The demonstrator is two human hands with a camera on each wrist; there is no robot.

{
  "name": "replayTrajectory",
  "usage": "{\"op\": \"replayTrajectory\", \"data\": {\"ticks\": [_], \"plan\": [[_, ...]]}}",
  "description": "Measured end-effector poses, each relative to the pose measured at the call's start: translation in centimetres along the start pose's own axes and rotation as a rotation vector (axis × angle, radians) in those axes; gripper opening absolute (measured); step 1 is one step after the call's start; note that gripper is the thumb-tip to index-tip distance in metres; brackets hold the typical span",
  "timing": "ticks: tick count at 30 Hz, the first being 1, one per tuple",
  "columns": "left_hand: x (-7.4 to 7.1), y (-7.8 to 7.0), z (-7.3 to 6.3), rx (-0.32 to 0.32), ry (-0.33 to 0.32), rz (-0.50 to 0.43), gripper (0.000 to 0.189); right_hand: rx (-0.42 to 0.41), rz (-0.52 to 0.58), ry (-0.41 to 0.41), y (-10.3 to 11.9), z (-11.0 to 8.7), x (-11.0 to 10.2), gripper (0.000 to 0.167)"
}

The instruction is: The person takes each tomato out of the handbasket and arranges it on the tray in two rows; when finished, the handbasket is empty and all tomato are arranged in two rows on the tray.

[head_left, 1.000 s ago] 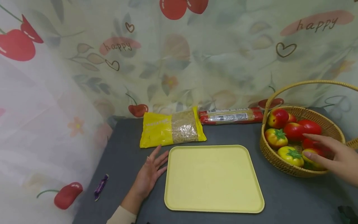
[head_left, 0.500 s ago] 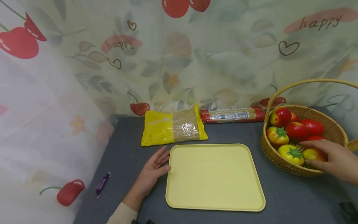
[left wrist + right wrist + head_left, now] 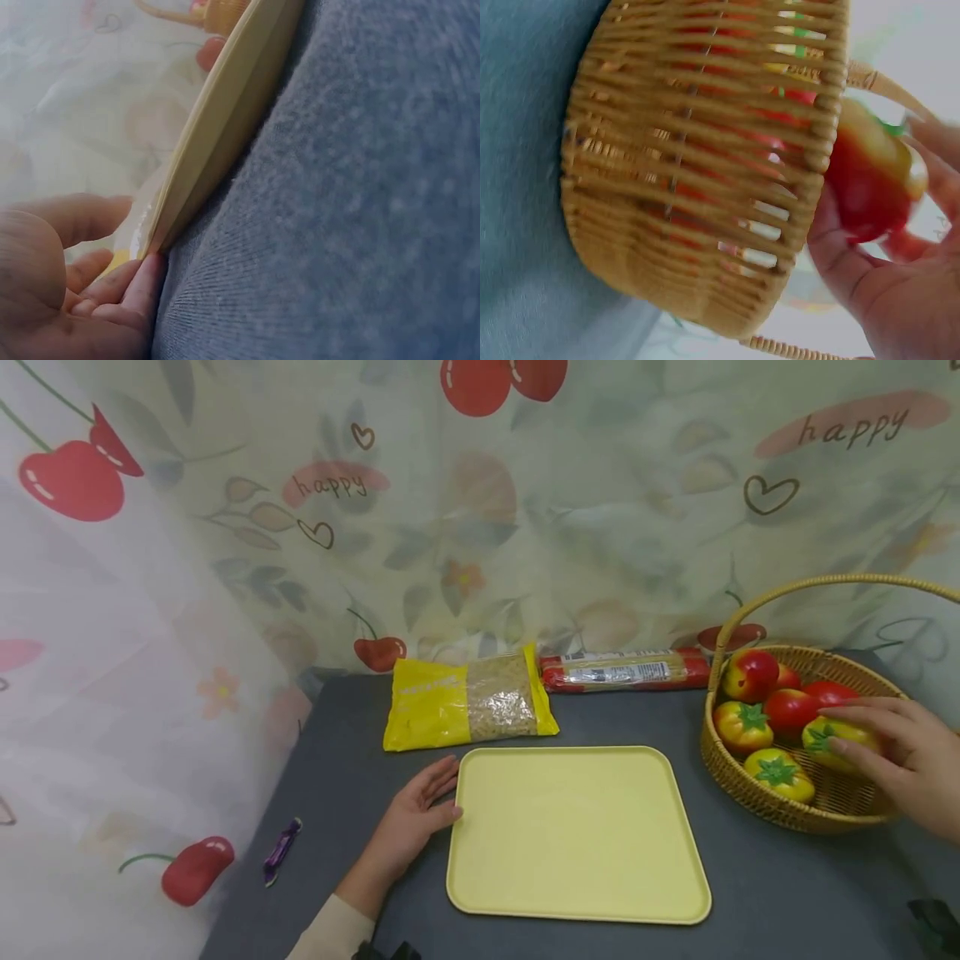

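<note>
right hand gripped a yellow-and-red toy fruit at the basket; left hand lay loose against the tray edge
right hand (image 3: 917,764) grasped the toy fruit (image 3: 847,732), thumb on one side, fingers on the other; fruit sat about level with the rim of the wicker basket (image 3: 772,812), more red and yellow toy fruit below it; left hand (image 3: 416,814) relaxed, nothing clasped, fingers extended, touching the left rim of the pale yellow tray (image 3: 577,835); "happy" readable twice on the floral backdrop (image 3: 600,539); white lettering on the yellow bag (image 3: 427,706) too blurred to read; red-ended packet (image 3: 626,672) bore a white label with a barcode, print too small; no wording legible on the purple wrapped candy (image 3: 282,852)
</note>
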State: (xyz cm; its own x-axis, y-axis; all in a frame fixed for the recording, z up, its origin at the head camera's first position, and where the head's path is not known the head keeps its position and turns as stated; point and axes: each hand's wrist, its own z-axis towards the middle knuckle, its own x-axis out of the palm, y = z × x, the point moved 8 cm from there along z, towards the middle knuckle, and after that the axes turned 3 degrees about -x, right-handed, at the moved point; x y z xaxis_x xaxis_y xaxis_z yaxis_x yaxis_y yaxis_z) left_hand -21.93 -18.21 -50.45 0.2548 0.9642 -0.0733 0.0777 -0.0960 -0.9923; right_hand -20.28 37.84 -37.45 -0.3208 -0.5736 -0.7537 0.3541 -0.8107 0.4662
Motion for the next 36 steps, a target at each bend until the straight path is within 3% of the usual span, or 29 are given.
{"op": "replayTrajectory", "data": {"ticks": [2,6,11,15,24,32,36], "plan": [[0.0,-0.2,0.1,-0.001,-0.021,0.007,0.078,0.007,0.034,-0.016,0.6,0.2,-0.1,0.046],[0.1,-0.5,0.4,0.001,-0.064,0.021,0.074,0.062,0.079,0.063,1.9,0.5,0.9,0.067],[0.1,-0.5,1.3,0.0,-0.1,0.032,0.069,0.082,0.148,0.121,4.2,0.5,2.8,0.076],[-0.1,-0.5,1.8,0.005,-0.122,0.043,0.065,0.026,0.212,0.131,6.7,0.9,4.1,0.076],[-0.4,-0.1,1.8,0.035,-0.096,0.048,0.061,-0.133,0.35,0.155,12.6,1.9,8.2,0.064],[-0.2,-0.3,2.0,0.053,-0.088,0.08,0.06,-0.08,0.461,0.292,15.9,2.1,13.2,0.072],[-0.3,-0.3,2.1,0.054,-0.089,0.087,0.061,-0.129,0.469,0.356,17.7,1.8,16.1,0.069]]}}
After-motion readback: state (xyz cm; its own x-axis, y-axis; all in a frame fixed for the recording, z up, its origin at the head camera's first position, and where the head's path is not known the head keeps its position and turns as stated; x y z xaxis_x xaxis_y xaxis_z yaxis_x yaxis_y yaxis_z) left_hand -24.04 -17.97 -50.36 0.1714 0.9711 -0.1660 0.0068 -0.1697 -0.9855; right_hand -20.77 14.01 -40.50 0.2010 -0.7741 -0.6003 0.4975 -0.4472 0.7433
